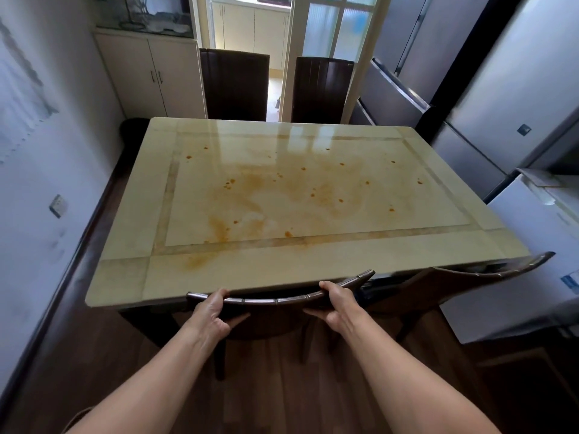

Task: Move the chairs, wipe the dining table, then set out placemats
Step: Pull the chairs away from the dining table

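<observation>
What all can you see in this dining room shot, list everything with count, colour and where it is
dining table: one, cream, glossy, centre, orange stains across the top
near chairs: two, dark brown, tucked at the near edge
far chairs: two, dark brown, at the far edge
cabinet: one, beige, far left
refrigerators: silver-grey, along the right
white box: one, right of the table
floor: dark wood
left hand: gripping the top rail of the left near chair
right hand: gripping the same rail
</observation>
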`<state>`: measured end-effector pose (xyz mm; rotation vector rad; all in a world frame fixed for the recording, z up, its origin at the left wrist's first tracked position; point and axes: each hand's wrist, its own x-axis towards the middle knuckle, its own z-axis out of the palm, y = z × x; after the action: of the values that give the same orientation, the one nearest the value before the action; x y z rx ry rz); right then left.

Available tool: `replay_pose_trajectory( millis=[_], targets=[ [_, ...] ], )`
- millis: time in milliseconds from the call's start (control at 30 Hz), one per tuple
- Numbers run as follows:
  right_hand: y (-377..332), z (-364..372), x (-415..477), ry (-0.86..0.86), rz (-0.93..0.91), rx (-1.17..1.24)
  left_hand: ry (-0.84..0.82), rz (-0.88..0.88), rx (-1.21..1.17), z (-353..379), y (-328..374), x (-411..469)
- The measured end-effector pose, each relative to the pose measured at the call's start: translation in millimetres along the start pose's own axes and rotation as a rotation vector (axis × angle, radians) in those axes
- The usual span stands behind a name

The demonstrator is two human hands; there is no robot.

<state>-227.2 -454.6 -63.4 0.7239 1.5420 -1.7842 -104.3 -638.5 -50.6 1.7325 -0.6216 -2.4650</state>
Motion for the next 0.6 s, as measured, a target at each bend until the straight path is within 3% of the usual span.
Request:
replay_pose_trajectory(
  millis=[300, 600],
  targets=[
    [-7, 17, -61, 0.055, -0.076, -0.125, -0.123, 0.135, 0.362, -43, 13, -62],
    [69, 74, -161, -0.235, -0.106, -0.275, -0.072, 0.416, 0.279, -175, 27, -128]
  ],
)
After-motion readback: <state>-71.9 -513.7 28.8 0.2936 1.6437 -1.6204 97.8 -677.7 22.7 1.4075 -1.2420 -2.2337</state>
